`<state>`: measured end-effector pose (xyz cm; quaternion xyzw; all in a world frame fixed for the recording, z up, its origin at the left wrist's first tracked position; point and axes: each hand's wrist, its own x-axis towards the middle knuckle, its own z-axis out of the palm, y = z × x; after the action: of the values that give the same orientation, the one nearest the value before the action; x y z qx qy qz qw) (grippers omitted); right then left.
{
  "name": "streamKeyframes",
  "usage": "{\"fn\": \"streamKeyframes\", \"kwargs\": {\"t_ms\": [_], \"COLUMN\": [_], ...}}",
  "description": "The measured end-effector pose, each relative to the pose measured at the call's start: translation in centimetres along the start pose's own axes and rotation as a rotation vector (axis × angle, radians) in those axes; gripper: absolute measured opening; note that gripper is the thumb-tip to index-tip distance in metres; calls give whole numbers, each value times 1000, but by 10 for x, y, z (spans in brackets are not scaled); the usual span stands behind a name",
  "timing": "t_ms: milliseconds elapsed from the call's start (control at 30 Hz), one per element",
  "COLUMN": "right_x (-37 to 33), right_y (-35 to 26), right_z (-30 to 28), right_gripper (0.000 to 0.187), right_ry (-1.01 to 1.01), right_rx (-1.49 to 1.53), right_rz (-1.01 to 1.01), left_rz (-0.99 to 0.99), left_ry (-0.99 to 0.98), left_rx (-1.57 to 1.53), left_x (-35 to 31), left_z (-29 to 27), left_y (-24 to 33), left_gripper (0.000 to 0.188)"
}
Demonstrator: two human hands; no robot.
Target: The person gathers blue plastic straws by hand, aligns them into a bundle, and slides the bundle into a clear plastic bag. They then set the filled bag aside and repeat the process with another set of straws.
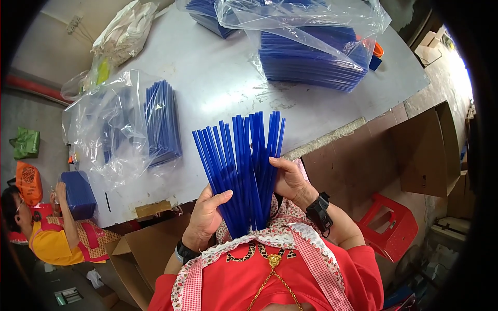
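A fanned bundle of long blue plastic tubes [239, 171] stands between my hands, close to my apron at the table's near edge. My left hand [207, 210] grips its left side low down, thumb laid across the front. On the right side, my right hand [287, 177] closes around it a little higher, thumb near the outermost tubes. The tubes' upper ends spread apart over the table, and their lower ends meet near my apron. The fingers behind the bundle are hidden.
On the grey table [218, 78] lie a blue stack in clear plastic [311, 57] and another blue stack [162, 122] beside a crumpled clear bag [111, 129]. Cardboard boxes [425, 150] and a red stool [389, 228] stand right. A co-worker [57, 238] handles a blue bundle at left.
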<state>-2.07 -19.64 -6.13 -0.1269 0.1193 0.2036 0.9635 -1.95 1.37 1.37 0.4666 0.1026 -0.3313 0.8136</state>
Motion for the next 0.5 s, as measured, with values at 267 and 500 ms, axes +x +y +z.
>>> {"fn": "streamKeyframes", "kwargs": {"t_ms": [267, 500], "right_x": [-4, -3], "right_y": [-3, 5], "right_z": [5, 29], "right_gripper": [49, 48], "right_ry": [-23, 80], "right_rx": [2, -359], "right_rz": [-10, -59], "left_rz": [2, 337], "left_ry": [14, 35], "left_rx": [26, 609], "left_x": [-1, 13], "left_z": [1, 31], "left_y": [-2, -27], "left_gripper": [46, 66]}}
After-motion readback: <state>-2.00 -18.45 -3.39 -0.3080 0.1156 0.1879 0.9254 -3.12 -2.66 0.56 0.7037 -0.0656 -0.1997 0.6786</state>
